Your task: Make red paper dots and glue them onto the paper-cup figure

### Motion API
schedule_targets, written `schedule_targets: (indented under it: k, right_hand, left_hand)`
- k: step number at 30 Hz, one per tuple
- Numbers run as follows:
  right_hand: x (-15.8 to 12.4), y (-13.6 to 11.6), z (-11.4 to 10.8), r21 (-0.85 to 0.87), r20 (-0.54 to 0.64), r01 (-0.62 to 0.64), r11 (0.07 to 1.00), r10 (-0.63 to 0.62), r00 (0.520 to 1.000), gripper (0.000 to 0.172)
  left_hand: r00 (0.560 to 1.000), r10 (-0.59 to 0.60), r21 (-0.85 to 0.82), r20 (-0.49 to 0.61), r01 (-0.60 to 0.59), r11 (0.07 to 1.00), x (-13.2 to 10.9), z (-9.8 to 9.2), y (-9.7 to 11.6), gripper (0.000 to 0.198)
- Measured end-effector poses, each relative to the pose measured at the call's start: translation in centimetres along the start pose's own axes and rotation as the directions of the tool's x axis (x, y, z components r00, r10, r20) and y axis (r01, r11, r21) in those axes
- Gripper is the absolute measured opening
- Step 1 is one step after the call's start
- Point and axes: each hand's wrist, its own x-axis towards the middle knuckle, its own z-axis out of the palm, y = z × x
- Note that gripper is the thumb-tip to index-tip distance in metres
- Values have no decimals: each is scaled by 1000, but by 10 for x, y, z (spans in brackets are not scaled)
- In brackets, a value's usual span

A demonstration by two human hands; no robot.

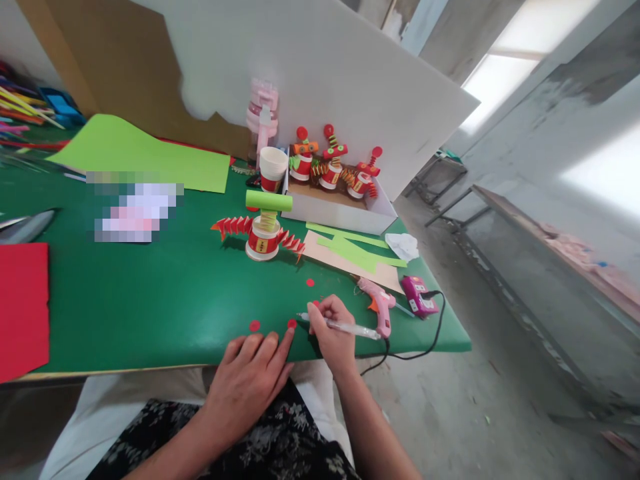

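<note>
Currently in the right hand [334, 335]: one pen [355, 329], slim, clear-bodied, gripped between thumb and fingers, the hand closed around it. Long axis of pen: nearly crosswise, parallel to the near table edge but slightly aslant. Its tip points left, just beside a marked red disc [292, 324]; its rear end points right, towards the pink glue gun [379, 303], and sits a little nearer the wearer. Location of both: above the near part of the green table [150, 300].

Left hand [253, 379]: palm down at the table edge, fingers loosely extended, nothing gripped — the index fingertip rests on that same disc.

Further red discs: one to the left, also marked [255, 325]; one beyond the right hand [311, 283]; another partly hidden by it.

Beyond the hands: one paper-cup figure [263, 245], upright, pleated red arms spread to both sides, a green paper roll [269, 201] crosswise on top. Behind, right: a white box [340, 217] — three similar figures [331, 175] inside.
</note>
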Motion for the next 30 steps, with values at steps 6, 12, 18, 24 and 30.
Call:
schedule_targets:
  k: [6, 12, 18, 24, 30]
  right_hand:
    - [2, -1, 1, -126, -25, 44, 991, -47, 999, 21]
    - [1, -2, -1, -127, 1, 50, 991, -50, 999, 27]
    - [1, -1, -1, -133, -6, 56, 990, -57, 998, 29]
    - [1, -3, -1, -186, 12, 85, 979, -84, 996, 24]
    - [0, -3, 0, -222, -40, 81, 972, -92, 995, 26]
  left_hand:
    - [1000, -8, 5, 6, 8, 1000, -1, 1, 0, 37]
    - [1000, -16, 5, 1, 16, 1000, -1, 1, 0, 36]
    - [1000, -11, 3, 0, 11, 1000, -2, 3, -1, 36]
    - [1000, 7, 24, -4, -7, 1000, -1, 0, -2, 36]
    - [1000, 10, 25, 21, -10, 1000, -1, 0, -2, 37]
